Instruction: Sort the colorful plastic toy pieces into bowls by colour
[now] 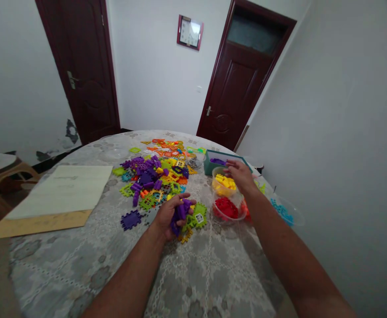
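Observation:
My left hand (170, 216) is closed around a bunch of purple plastic pieces (181, 212) at the near edge of a heap of coloured building pieces (153, 174) on the table. My right hand (240, 173) hovers over a clear bowl of yellow pieces (224, 184), just in front of a teal box (213, 158) with purple pieces inside. Its fingers are bent and point left; whether they hold anything is hidden. A clear bowl of red pieces (227, 208) sits below my right wrist.
A round table with a grey lace cloth (193, 274) carries everything. A white sheet on a brown board (56, 194) lies at the left. A clear bowl with blue pieces (284, 212) sits at the right edge. A wooden stool (1, 172) stands far left; two dark doors are behind.

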`<state>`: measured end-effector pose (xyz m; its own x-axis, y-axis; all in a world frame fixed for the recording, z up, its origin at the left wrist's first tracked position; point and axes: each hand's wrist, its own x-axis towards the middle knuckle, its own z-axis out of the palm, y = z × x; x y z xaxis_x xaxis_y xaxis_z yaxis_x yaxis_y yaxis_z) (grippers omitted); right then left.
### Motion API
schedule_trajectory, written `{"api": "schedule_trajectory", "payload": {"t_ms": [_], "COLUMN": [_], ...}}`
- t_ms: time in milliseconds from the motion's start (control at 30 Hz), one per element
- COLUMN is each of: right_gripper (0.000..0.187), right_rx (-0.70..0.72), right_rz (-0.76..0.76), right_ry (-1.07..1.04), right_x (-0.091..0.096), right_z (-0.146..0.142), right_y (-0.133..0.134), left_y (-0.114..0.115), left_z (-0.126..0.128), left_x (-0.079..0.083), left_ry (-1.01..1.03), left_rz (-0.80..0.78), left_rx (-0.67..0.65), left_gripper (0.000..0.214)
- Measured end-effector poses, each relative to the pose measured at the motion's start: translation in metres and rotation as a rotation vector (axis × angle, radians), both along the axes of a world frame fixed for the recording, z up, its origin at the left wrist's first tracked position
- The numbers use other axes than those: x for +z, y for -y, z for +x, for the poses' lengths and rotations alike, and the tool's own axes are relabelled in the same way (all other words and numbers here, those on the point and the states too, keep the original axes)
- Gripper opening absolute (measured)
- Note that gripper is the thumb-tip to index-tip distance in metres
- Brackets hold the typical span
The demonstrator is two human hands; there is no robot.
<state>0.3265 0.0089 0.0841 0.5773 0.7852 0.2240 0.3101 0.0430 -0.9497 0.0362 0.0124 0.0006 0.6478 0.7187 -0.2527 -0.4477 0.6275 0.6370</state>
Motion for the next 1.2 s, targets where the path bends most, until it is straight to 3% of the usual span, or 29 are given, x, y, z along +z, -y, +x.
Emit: {"api": "schedule_trajectory", "payload": {"t_ms": [67, 167, 267, 367, 500, 667, 767, 900, 1200], "right_gripper": [0.027, 0.030, 0.035, 0.045, 0.044, 0.032, 0.030, 0.035, 0.029], "right_rx": [0.133, 0.394, 0.512, 0.590, 0.609, 0.493, 0.434, 0.456, 0.460], "right_rz": [-0.052, -0.152, -0.156, -0.069, -0.039, -0.033, -0.011, -0.024, 0.054], "right_ry": [0.062, 0.233, 0.393, 0.508, 0.493, 0.341, 0.232, 0.093, 0.099], "right_x": [-0.010, -0.021, -0.028, -0.034, -0.048, -0.066, -0.070, -0.073, -0.084], "right_z": [-0.024, -0.069, -0.110, -0.130, -0.128, -0.119, -0.117, -0.115, -0.109], "right_y": [0.019, 0.053, 0.079, 0.089, 0.089, 0.089, 0.091, 0.093, 0.089], "left_y": [0.001, 0.002, 0.004, 0.005, 0.007, 0.007, 0.006, 0.007, 0.002], "left_z": [0.001, 0.001, 0.002, 0.003, 0.005, 0.002, 0.000, 0.001, 0.001], "left_x": [0.000, 0.000, -0.002, -0.004, -0.005, -0.003, 0.001, 0.006, -0.005], "left_ry": [-0.021, -0.037, -0.061, -0.117, -0.139, -0.160, -0.195, -0.194, -0.243], "left_rz": [0.012, 0.018, 0.074, 0.142, 0.153, 0.155, 0.184, 0.241, 0.284], "left_rx": [0.002, -0.011, -0.045, -0.054, -0.114, -0.156, -0.149, -0.160, -0.156], "left_gripper": [0.041, 0.044, 0.046, 0.046, 0.056, 0.055, 0.055, 0.048, 0.033]}}
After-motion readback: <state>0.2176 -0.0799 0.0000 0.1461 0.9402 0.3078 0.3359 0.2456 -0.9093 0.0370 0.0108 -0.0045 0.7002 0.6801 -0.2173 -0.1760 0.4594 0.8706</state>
